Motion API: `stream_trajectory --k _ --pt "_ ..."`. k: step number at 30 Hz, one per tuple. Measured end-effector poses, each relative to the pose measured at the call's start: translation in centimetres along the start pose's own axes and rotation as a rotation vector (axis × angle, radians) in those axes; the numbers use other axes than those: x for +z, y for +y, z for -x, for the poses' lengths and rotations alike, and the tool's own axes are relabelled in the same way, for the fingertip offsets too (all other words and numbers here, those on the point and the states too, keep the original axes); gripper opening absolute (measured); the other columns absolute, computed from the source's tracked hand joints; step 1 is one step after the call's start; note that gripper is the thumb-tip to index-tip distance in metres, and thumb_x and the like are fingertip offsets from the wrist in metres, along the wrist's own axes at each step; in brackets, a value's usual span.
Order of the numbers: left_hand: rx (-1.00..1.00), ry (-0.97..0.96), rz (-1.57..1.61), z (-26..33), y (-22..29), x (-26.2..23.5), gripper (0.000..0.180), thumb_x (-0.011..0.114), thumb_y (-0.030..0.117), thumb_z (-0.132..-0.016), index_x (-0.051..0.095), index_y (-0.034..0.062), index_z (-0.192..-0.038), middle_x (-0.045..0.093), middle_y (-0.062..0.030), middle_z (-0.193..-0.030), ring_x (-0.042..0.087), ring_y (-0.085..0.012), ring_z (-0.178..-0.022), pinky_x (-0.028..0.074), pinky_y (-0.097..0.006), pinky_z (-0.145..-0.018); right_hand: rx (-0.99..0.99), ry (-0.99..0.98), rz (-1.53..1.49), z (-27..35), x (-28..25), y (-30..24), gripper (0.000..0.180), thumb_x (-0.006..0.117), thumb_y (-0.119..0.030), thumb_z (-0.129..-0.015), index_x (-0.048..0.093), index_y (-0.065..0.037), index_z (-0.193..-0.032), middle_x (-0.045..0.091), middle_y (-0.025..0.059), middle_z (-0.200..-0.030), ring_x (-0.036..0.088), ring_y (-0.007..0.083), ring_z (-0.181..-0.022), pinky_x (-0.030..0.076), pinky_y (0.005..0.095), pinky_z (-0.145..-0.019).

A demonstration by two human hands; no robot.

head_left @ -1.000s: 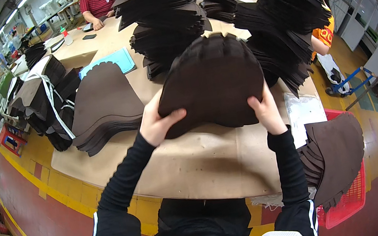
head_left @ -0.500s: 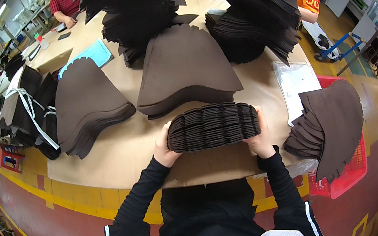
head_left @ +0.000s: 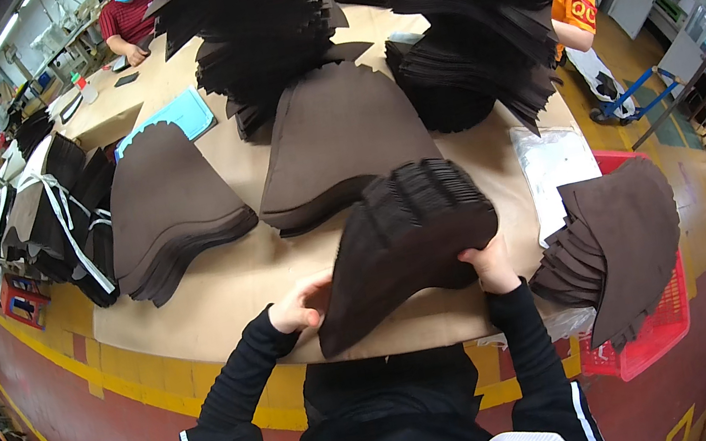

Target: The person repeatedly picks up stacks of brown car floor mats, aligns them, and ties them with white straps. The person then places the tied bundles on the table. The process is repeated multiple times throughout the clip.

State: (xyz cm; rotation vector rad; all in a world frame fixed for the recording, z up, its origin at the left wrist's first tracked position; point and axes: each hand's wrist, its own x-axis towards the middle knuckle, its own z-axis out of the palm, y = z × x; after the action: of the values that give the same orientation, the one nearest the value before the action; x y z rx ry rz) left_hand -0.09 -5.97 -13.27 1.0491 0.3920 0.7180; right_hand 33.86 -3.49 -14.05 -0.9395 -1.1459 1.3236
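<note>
One strapped bundle of dark pieces stands at the left side of the table, with white ties around it. Just right of it lies the first flat stack, and behind that, one blue folder. Next comes the second flat stack, in front of at least three tall piles; overlap hides the exact count. Nearer the front edge, the left hand has thumb and fingers apart beside the held stack; whether its fingertips touch, I cannot tell. The held stack is tilted above the table's front, its notched edge up and away, and the right hand pinches its right side, thumb on top. Farther right, one fanned stack lies over one red basket. Judging by their edges, two stacks look evened and laid down, the held third is gathered but not yet flat, and the fanned stack and tall piles remain uneven. Single pieces are too thin to count.
</note>
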Motion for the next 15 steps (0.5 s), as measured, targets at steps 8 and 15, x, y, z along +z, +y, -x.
stream_trajectory --k 8,15 --pt "-0.355 -0.403 0.072 -2.5 0.8 4.3 0.116 0.094 0.022 -0.058 0.025 0.0034 -0.149 0.052 -0.0113 -0.125 0.059 -0.0226 -0.105 0.05 -0.035 -0.093 -0.117 -0.178 -0.177 -3.8 0.9 0.0 0.085 0.092 -0.022 -0.061 0.048 0.0 -0.132 0.064 0.0061 -0.114 0.062 0.0199 -0.103 0.05 0.0332 -0.091" --pt "-0.214 0.115 -0.062 -2.3 1.1 8.0 0.082 0.086 0.006 -0.062 0.042 0.0034 -0.131 0.055 -0.0006 -0.092 0.054 -0.0108 -0.081 0.046 -0.027 -0.074 -0.46 0.321 0.76 -3.0 3.8 -2.8 0.036 0.077 -0.006 -0.077 0.063 0.002 -0.108 0.066 0.0145 -0.098 0.064 0.0277 -0.094 0.049 0.0333 -0.086"
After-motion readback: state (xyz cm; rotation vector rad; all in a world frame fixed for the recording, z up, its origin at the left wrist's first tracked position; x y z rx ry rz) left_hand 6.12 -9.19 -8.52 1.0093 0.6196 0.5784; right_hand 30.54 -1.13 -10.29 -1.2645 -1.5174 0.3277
